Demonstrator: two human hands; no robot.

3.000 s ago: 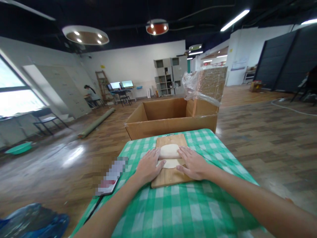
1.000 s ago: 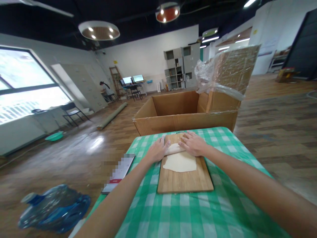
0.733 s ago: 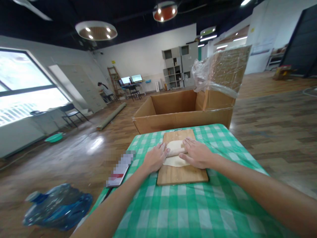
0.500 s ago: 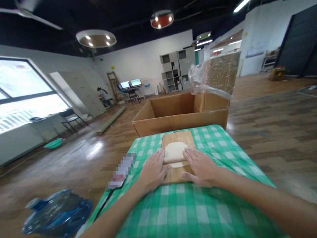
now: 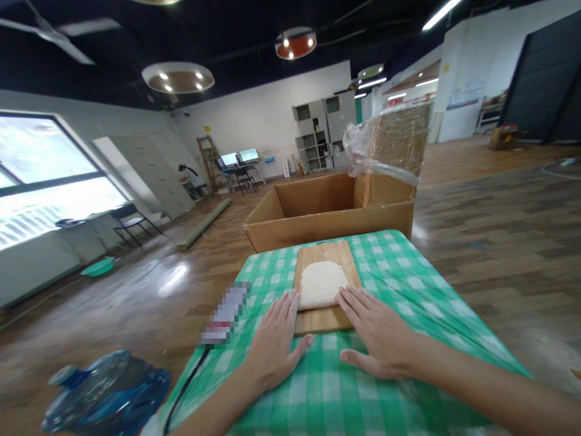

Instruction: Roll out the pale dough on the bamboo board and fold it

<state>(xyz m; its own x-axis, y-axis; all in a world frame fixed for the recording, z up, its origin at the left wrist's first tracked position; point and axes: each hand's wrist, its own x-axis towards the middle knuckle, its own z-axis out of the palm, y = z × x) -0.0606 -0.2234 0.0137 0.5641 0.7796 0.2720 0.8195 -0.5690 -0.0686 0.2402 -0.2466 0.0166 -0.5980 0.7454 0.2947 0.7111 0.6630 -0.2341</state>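
Touching dough [image 5: 323, 281], both hands [image 5: 273, 344] [image 5: 385, 338] lie outstretched (thumbs splayed wide)

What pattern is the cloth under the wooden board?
The cloth is checked in green and white, clearest in the head view's lower middle.

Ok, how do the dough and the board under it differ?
The dough is pale cream; the board is light brown wood. The dough covers less area, with the board showing past its far and near edges. The dough's far edge is uneven, while the board's sides run straight. Both lie over the green checked cloth.
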